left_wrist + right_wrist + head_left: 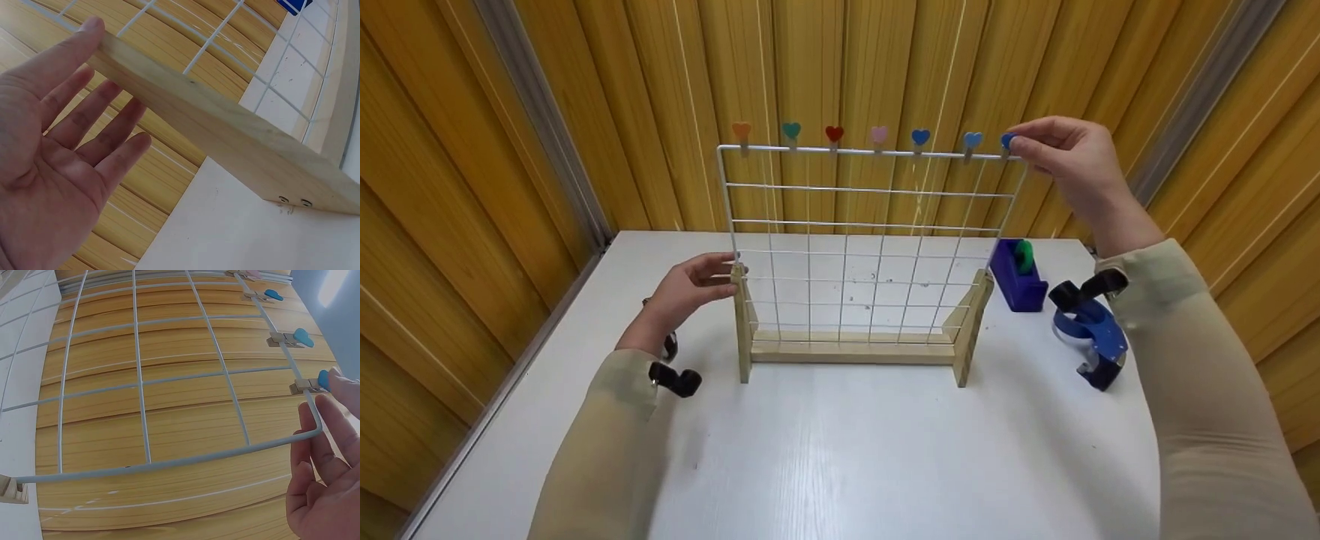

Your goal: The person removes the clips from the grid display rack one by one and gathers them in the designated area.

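Note:
A white wire grid rack (870, 223) stands upright on a wooden base (851, 352). Along its top bar sits a row of small clothespins with heart tops, among them an orange one (742, 130), a red one (834, 134) and a light blue one (973, 140). At the right corner my right hand (1080, 154) pinches the blue heart clothespin (323, 381) between thumb and forefinger; its wooden jaws straddle the bar, and other fingers lie beside the frame. My left hand (67, 124) touches the top of the left wooden post (191, 107), with thumb and fingers fairly straight.
Right of the rack, a purple tape dispenser (1018, 281) with a green roll stands on the white table (840, 450). Nearer me lies a blue hand-held tape cutter (1099, 337). Yellow wood-look panels (870, 75) rise behind the table.

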Available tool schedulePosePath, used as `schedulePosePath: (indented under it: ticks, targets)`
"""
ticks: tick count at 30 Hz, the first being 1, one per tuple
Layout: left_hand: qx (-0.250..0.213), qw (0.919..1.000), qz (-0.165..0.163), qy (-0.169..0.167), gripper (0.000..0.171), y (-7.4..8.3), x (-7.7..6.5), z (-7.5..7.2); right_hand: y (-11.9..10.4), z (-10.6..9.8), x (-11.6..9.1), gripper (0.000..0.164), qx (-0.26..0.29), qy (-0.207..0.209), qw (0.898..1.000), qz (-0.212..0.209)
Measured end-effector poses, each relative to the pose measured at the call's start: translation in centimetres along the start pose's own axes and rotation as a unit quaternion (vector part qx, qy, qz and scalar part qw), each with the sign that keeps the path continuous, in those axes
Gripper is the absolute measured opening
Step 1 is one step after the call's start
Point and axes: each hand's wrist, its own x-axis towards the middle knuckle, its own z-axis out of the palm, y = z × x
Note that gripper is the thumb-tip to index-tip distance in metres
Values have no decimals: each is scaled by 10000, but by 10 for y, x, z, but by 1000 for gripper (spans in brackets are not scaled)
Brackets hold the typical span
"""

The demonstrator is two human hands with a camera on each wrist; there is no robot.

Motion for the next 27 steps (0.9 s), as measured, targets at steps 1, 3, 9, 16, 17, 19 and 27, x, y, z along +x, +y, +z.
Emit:
schedulePosePath:
  ticks: [1,3,9,16,17,19,27]
  targets:
    - [-18,10000,21,0,57,0,0,1,-1,0,0,19,-39,5,10000,4]
    - [-23,10000,41,17,54,0,0,1,-1,1,0,19,-125,26,9999,0]
    - [-33,9999,110,32,49,-1,-1,2,-3,4,2,21,-142,37,9999,1]
    - [-303,9995,116,-3,48,-3,0,4,-4,7,2,20,-90,49,9999,-64]
    - [-316,9994,114,-10,48,-3,0,4,-4,7,2,20,-91,54,9999,-78]
    - [-352,9993,102,-12,49,-2,0,4,-4,7,2,20,-105,67,9999,-82]
    - [-479,9988,82,13,50,-4,1,5,-6,8,3,22,-227,212,9995,-109]
